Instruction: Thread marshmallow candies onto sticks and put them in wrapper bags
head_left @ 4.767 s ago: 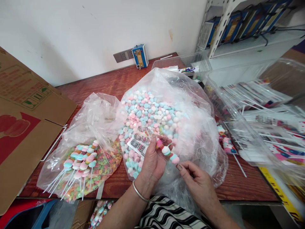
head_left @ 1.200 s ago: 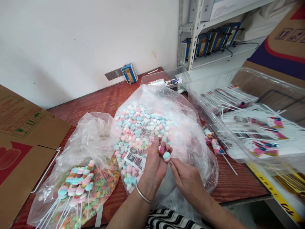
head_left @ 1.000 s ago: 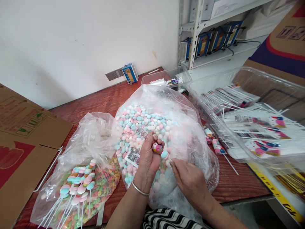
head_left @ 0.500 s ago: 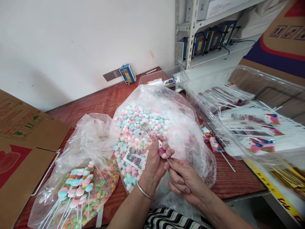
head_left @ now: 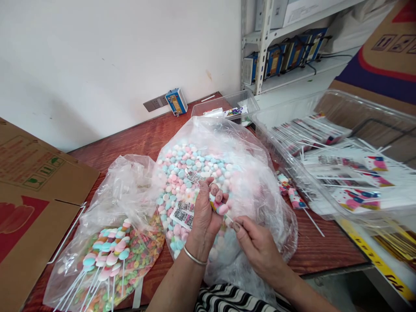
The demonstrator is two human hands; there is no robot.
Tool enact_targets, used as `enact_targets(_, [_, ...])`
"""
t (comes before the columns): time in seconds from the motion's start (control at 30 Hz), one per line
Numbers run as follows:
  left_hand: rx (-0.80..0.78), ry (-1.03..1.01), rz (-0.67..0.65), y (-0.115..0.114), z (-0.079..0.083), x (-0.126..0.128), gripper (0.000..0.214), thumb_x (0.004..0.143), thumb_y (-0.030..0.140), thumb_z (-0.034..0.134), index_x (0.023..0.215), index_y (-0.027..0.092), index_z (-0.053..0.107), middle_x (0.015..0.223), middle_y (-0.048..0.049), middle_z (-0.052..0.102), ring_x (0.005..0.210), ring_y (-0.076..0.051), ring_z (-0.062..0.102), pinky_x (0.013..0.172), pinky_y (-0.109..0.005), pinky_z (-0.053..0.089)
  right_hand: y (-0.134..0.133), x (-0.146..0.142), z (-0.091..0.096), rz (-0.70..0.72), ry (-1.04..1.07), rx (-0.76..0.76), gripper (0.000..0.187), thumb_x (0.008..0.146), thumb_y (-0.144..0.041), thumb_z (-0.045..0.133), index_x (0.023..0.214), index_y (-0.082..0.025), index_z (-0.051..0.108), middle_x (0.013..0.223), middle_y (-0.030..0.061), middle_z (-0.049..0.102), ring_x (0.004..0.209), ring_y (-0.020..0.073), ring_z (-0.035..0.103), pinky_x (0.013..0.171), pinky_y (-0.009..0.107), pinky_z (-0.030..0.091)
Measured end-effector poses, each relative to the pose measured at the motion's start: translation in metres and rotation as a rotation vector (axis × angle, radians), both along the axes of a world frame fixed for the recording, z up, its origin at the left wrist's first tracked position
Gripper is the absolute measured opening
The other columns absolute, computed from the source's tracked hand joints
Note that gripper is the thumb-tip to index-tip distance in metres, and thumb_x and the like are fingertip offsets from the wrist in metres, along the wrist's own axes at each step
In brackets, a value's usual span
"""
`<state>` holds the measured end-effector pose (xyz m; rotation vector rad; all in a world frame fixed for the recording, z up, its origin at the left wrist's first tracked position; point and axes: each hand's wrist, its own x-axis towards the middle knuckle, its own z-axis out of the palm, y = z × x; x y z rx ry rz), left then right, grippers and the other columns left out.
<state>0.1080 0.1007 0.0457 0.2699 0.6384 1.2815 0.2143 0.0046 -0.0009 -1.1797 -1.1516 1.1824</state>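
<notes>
My left hand [head_left: 208, 214] is wrapped around a marshmallow skewer [head_left: 222, 209], whose pink end pokes out of its printed wrapper [head_left: 194, 177]. The wrapper's far end sticks out beyond my thumb. Thumb and fingertips of my right hand [head_left: 258, 245] pinch the white stick close to where it leaves the candy. Both hands are over a large clear bag [head_left: 234, 134] filled with pink, blue and white marshmallows. Another printed wrapper [head_left: 183, 213] lies on the marshmallows, left of my left wrist.
Left, several marshmallow skewers [head_left: 108, 255] lie on a bag of ring-shaped gummies [head_left: 151, 247]. Right, a clear tray [head_left: 286, 173] holds wrappers and white sticks; a wrapped skewer [head_left: 295, 199] lies beside it. Cardboard boxes [head_left: 39, 208] flank the table; a shelf [head_left: 263, 47] stands behind.
My right hand has drawn down and right along the stick, away from the candy, baring a short length of it. My left hand has shifted slightly left.
</notes>
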Motion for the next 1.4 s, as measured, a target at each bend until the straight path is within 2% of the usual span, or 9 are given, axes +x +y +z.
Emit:
enact_targets(0.1, [0.044,-0.092,-0.107,-0.008,0.000,0.004,0.031,0.089,0.046,0.058,0.095,0.015,0.062,0.058,0.0087,0.038,0.043,-0.002,0.037,0.057,-0.018,0.047,-0.001,-0.004,0.010,0.199,0.540,-0.305,0.030,0.093,-0.048,0.050,0.082,-0.021,0.056,0.044,-0.0131,0.030,0.029,0.0045,0.016,0.033,0.019,0.021])
enact_targets(0.2, [0.072,-0.092,-0.166,-0.021,-0.005,0.013,0.031,0.091,0.046,0.056,0.094,0.016,0.062,0.055,0.0092,0.038,0.043,-0.002,0.037,0.064,-0.021,0.049,0.003,-0.010,0.014,0.172,0.718,-0.379,0.029,0.088,-0.050,0.058,0.086,-0.020,0.055,0.044,-0.0144,0.032,0.029,0.0020,0.014,0.033,0.017,0.021])
enact_targets(0.33, [0.109,0.044,-0.225,-0.027,-0.010,0.017,0.035,0.084,0.044,0.067,0.103,0.015,0.062,0.069,0.0022,0.057,0.066,-0.011,0.060,0.076,-0.029,0.052,0.010,-0.011,0.006,0.014,0.551,-0.275,0.037,0.082,-0.054,0.065,0.089,-0.020,0.054,0.045,-0.0135,0.032,0.036,0.0032,0.019,0.034,0.015,0.017])
enact_targets(0.43, [0.085,0.072,-0.128,-0.011,-0.002,0.005,0.047,0.076,0.048,0.074,0.109,0.017,0.062,0.091,-0.0030,0.064,0.083,-0.016,0.065,0.082,-0.033,0.052,0.007,-0.007,0.000,0.068,0.500,-0.294,0.038,0.084,-0.056,0.061,0.085,-0.019,0.055,0.045,-0.0131,0.030,0.037,0.0035,0.017,0.034,0.016,0.014])
enact_targets(0.67, [0.094,0.046,-0.070,0.001,0.010,0.004,0.022,0.080,0.026,0.074,0.095,0.015,0.061,0.058,0.0105,0.038,0.041,0.000,0.033,0.044,-0.014,0.034,0.004,-0.012,-0.002,0.079,0.269,-0.181,0.035,0.093,-0.053,0.051,0.079,-0.021,0.051,0.049,-0.0105,0.032,0.039,0.0062,0.022,0.038,0.021,0.016])
enact_targets(0.83, [0.048,0.171,-0.064,-0.015,-0.001,0.019,0.023,0.079,0.030,0.074,0.087,0.016,0.058,0.060,0.0090,0.043,0.045,-0.002,0.041,0.054,-0.018,0.044,0.010,-0.009,0.004,-0.002,-0.018,-0.050,0.029,0.096,-0.043,0.048,0.076,-0.022,0.051,0.055,-0.0065,0.039,0.049,0.0110,0.035,0.047,0.025,0.027])
enact_targets(1.03, [0.062,0.102,-0.023,0.009,0.010,-0.003,0.031,0.079,0.036,0.074,0.100,0.017,0.061,0.068,0.0065,0.049,0.054,-0.004,0.049,0.062,-0.021,0.049,-0.004,0.000,0.008,0.037,-0.265,0.029,0.026,0.099,-0.032,0.040,0.078,-0.021,0.051,0.067,-0.0026,0.049,0.060,0.0139,0.046,0.058,0.027,0.033])
enact_targets(1.23, [0.077,0.133,-0.111,-0.002,0.003,0.010,0.027,0.078,0.031,0.075,0.093,0.016,0.059,0.057,0.0111,0.038,0.039,0.000,0.031,0.047,-0.015,0.038,0.004,-0.008,0.003,0.033,0.010,-0.078,0.029,0.096,-0.043,0.046,0.076,-0.021,0.050,0.057,-0.0065,0.039,0.049,0.0105,0.033,0.046,0.024,0.025])
enact_targets(1.4, [0.111,0.234,-0.176,-0.024,-0.013,0.020,0.031,0.080,0.031,0.073,0.105,0.017,0.059,0.068,0.0034,0.059,0.062,-0.009,0.060,0.059,-0.019,0.045,0.018,-0.011,0.002,0.030,0.530,-0.279,0.036,0.085,-0.056,0.060,0.079,-0.021,0.050,0.049,-0.0128,0.027,0.040,0.0057,0.014,0.038,0.020,0.013])
